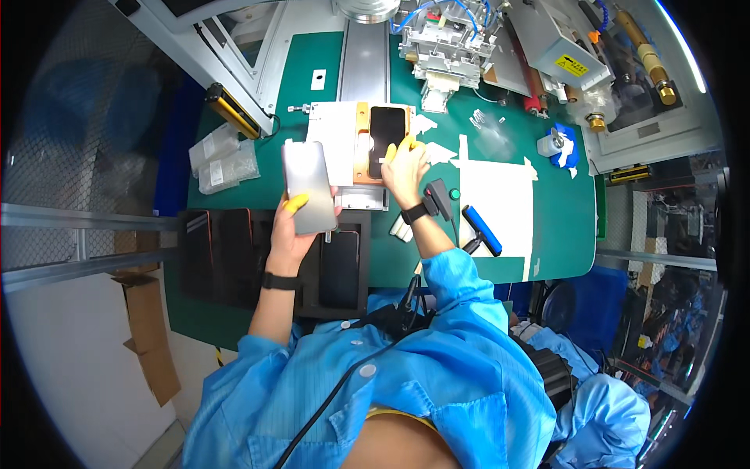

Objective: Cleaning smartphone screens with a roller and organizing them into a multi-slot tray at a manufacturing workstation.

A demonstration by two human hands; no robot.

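My left hand (291, 228) is closed around a silver-grey, phone-shaped slab (309, 184), held tilted above the table left of the fixture. A yellow finger cot covers its thumb. My right hand (406, 173) reaches to an orange-edged fixture (362, 156) where a black-faced phone (388, 125) lies. Its yellow-cotted fingers are bent onto the phone's lower right part, at its face and edge; the undersides of the fingers are hidden. A white plate (332, 148) adjoins the fixture's left side.
A dark tray (308, 291) with several phones lies at the near left. Bagged parts (226, 160) sit farther left. On the right are a blue roller (481, 230), a white sheet (500, 199) and a small bottle (550, 144). A metal rail (365, 66) and machinery (449, 47) stand beyond.
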